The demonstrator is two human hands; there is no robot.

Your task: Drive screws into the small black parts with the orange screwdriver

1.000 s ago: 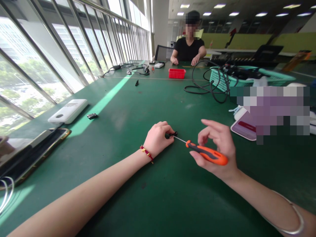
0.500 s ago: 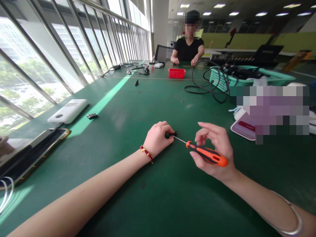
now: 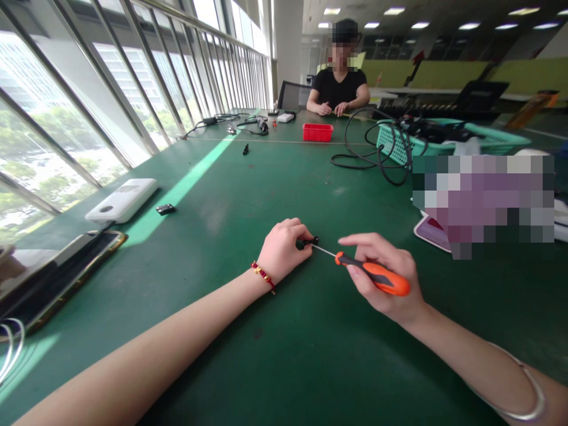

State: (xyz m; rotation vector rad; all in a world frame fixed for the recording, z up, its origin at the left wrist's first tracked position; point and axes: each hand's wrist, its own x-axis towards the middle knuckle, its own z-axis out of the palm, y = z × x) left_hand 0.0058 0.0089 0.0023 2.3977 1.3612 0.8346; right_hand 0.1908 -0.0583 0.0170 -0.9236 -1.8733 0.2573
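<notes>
My left hand [image 3: 283, 248] rests on the green table [image 3: 275, 183], its fingers pinched on a small black part [image 3: 311, 241]. My right hand [image 3: 385, 278] is wrapped round an orange and black screwdriver [image 3: 371, 276]. The screwdriver's thin metal shaft points left, with its tip at the small black part. A red bead bracelet sits on my left wrist and a silver bangle on my right forearm.
A white box [image 3: 123, 200], a small black piece [image 3: 165, 208] and a phone [image 3: 57, 275] lie at the left. Black cables [image 3: 370, 155], a teal basket [image 3: 394, 142] and a red tray [image 3: 318, 132] are farther back. A person in black [image 3: 339, 83] sits at the far end.
My right hand's fingers, spread apart earlier, have closed down over the screwdriver handle. The left hand and the black part have not moved. The far person's hands have drawn together.
</notes>
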